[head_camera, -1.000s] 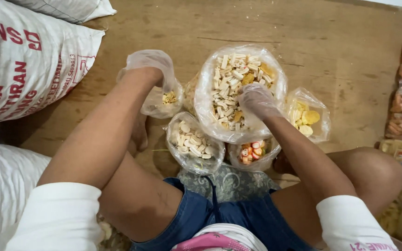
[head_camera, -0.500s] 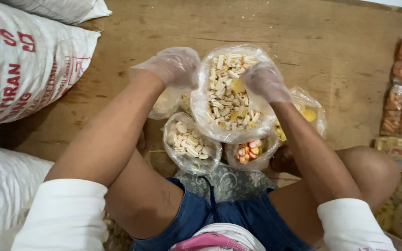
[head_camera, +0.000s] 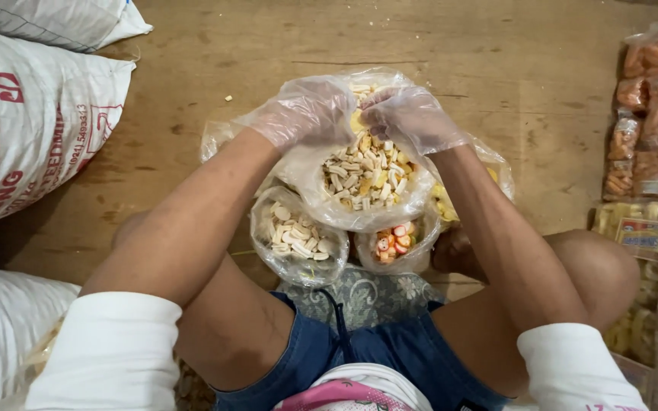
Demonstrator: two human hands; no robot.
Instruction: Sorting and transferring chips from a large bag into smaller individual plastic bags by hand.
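Note:
Both my hands wear thin clear plastic gloves. My left hand [head_camera: 308, 112] and my right hand [head_camera: 411, 116] meet over a large clear plastic bag of mixed pale and yellow crackers [head_camera: 367, 179], gripping its upper rim. Below it sit a smaller bag of white crackers [head_camera: 296, 240] and a small bag of orange and pink pieces [head_camera: 394, 242]. A bag of yellow chips [head_camera: 496, 176] shows partly behind my right forearm. I sit on the wooden floor [head_camera: 451, 53] with my knees apart.
Large white printed sacks [head_camera: 32, 122] lie at the left, another white sack [head_camera: 1, 327] at the lower left. Stacked packets of orange and yellow snacks [head_camera: 653, 137] line the right edge. A crumb [head_camera: 228, 97] lies on the floor.
My left hand moved right from the small bag at the left to the big bag's rim. My right hand rose to meet it. The camera view shifted slightly.

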